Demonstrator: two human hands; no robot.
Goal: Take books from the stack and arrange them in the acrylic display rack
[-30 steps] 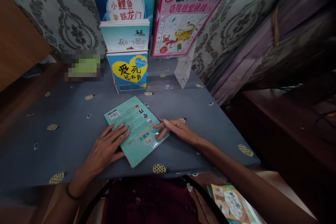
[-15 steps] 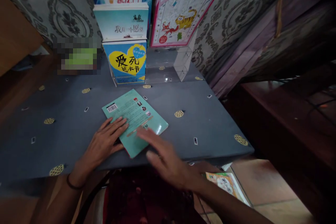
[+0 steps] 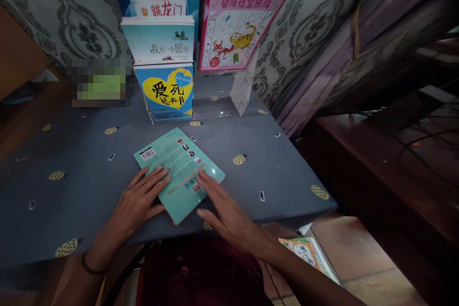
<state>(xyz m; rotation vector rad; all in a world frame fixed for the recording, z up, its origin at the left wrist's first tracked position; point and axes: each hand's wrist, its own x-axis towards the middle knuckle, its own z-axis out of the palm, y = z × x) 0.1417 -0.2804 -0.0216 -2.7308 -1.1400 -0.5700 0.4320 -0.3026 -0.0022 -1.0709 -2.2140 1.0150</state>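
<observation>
A teal paperback book (image 3: 181,165) lies at an angle near the table's front edge, its back cover with a barcode facing up. My left hand (image 3: 138,201) rests on the book's left side, fingers stretched over the cover and thumb along the lower edge. On the right side my right hand (image 3: 224,208) reaches over the book's edge with fingers extended and thumb apart. Neither hand has its fingers wrapped round the book.
Behind the book, a clear stand (image 3: 242,91) holds a blue book with a yellow heart (image 3: 168,91), a pale blue book (image 3: 158,40) and a pink picture book (image 3: 233,33). The patterned tablecloth (image 3: 89,153) covers the table. An orange-covered book (image 3: 304,253) lies lower right.
My right hand has shifted from above the cover's lower part to the book's right edge. My left hand stays on the book. The view has tilted slightly.
</observation>
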